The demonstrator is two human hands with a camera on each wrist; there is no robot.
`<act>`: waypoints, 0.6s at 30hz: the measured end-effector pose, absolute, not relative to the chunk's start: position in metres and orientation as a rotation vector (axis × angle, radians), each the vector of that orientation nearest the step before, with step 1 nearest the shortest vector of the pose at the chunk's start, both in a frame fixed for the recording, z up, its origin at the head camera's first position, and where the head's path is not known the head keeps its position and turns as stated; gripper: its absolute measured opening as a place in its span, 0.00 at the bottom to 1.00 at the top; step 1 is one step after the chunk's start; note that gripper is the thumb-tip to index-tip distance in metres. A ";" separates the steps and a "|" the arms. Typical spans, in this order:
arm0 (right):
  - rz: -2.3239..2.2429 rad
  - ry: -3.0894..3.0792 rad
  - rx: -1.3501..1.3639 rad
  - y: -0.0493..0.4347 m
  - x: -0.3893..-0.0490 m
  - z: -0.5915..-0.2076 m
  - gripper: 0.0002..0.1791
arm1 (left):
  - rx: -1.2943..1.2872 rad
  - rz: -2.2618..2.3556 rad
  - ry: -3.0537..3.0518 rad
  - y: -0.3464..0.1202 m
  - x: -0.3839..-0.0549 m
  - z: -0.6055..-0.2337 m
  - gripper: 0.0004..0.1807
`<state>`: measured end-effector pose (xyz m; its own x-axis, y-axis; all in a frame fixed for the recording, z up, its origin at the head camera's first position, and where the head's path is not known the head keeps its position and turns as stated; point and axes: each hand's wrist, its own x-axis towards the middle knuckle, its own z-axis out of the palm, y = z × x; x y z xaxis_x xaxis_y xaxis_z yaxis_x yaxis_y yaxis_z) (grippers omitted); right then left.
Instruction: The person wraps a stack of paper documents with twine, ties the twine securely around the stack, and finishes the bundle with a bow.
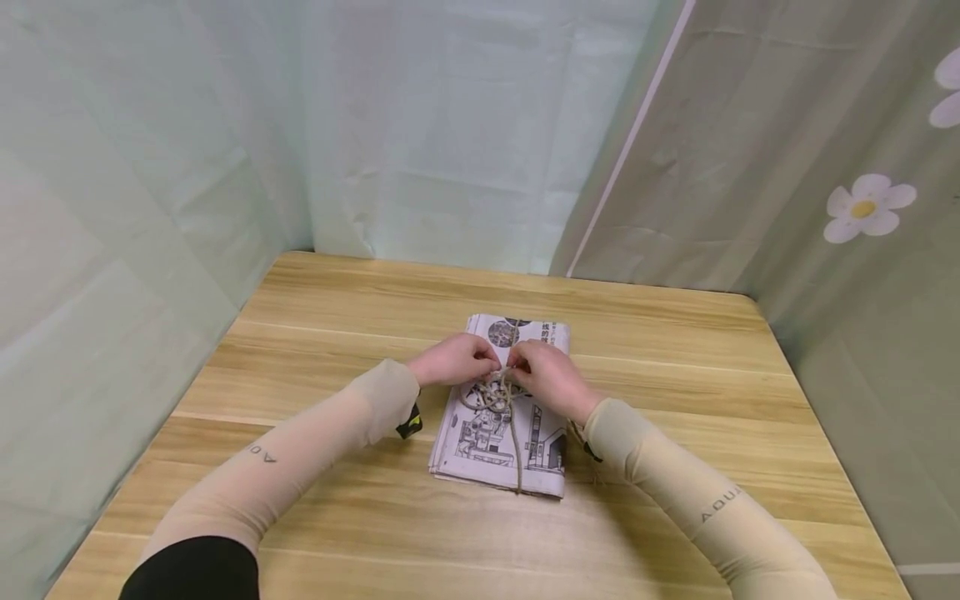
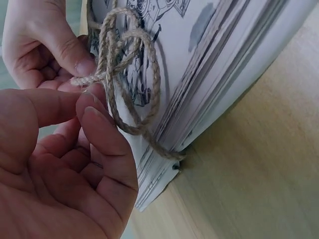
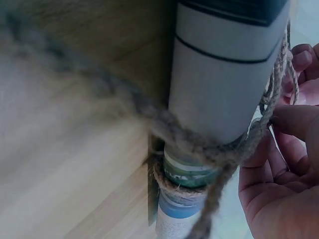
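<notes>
A folded stack of newspapers (image 1: pixel 480 462) lies on the wooden table, with brown twine (image 1: pixel 516 446) wrapped along and across it. Over the middle of the top sheet, my left hand (image 1: pixel 457 360) pinches the twine between thumb and forefinger. Close beside it, my right hand (image 1: pixel 553 382) pinches another part of the cord with thumb and fingertips. The left wrist view shows loose loops of twine (image 2: pixel 156 89) around the knot, right at both hands' fingertips. In the right wrist view, a strand (image 3: pixel 187 142) crosses the rounded fold of the papers (image 3: pixel 214 94).
The wooden table (image 1: pixel 337 508) reaches back to pale curtains (image 1: pixel 465 150) behind and at the left. A grey-brown curtain with white flowers (image 1: pixel 862 208) hangs along the right. Each wrist wears a dark strap (image 1: pixel 409 423) under the sleeve cuff.
</notes>
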<state>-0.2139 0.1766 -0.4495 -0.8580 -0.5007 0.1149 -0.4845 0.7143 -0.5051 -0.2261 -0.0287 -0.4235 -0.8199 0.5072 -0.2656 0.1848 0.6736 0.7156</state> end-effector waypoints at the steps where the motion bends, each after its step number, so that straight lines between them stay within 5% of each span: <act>1: -0.832 2.882 -0.825 0.176 -0.213 -0.450 0.05 | 0.545 0.957 2.445 -0.028 -0.226 -0.424 0.09; 18: -0.858 2.889 -0.821 0.177 -0.211 -0.449 0.06 | 0.525 0.952 2.427 -0.023 -0.223 -0.424 0.06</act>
<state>-0.2112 0.1769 -0.4486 -0.8617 -0.4911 0.1274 -0.4810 0.7108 -0.5132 -0.2233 -0.0228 -0.4243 -0.8123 0.5059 -0.2901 0.1737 0.6848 0.7077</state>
